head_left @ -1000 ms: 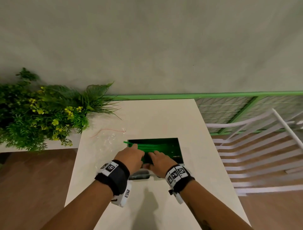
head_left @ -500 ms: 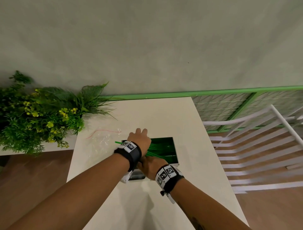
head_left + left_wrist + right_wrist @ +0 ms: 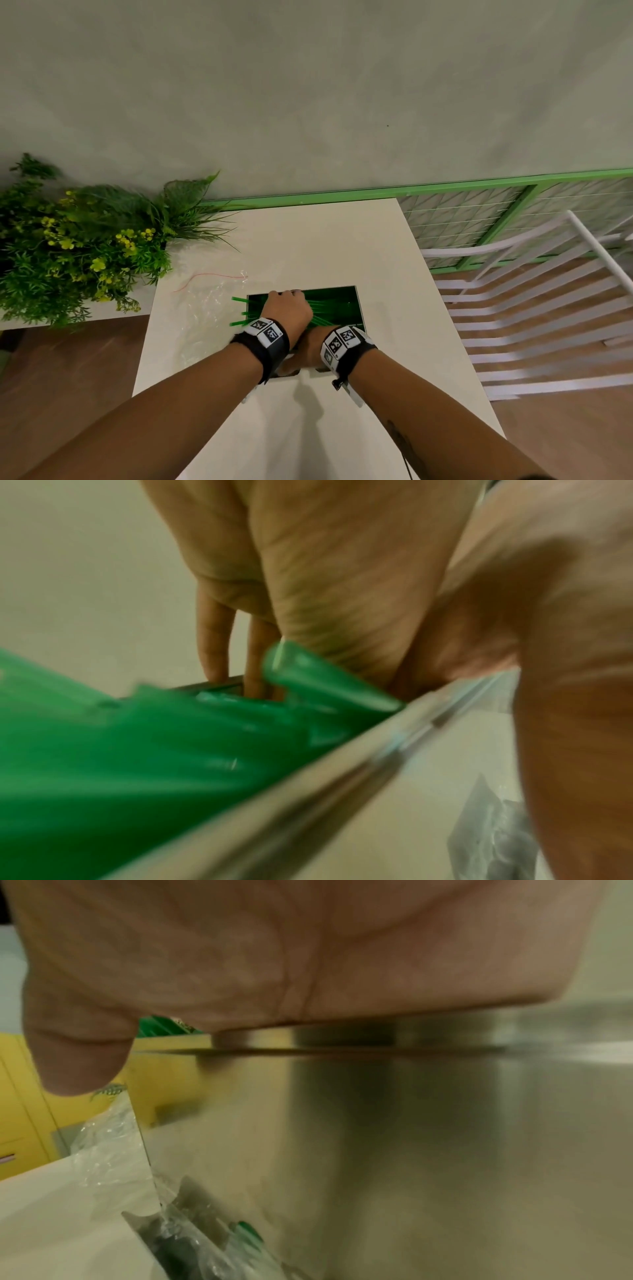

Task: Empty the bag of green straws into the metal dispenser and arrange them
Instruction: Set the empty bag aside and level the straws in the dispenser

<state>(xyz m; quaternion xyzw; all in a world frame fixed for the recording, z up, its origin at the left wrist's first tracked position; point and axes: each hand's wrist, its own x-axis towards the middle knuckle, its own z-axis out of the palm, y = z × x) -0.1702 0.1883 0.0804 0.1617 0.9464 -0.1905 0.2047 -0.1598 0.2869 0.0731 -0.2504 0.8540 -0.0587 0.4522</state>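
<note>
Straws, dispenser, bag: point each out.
straws (image 3: 239,300), head view, tip jutting over the left rim
dispenser (image 3: 445,1150), right wrist view, steel side wall
bag (image 3: 202,308), head view, clear film on the table

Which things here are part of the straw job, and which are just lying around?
Part of the job:
green straws
metal dispenser
empty clear bag
left hand
right hand

Just lying about:
leafy plant
white slatted chair
red string
</note>
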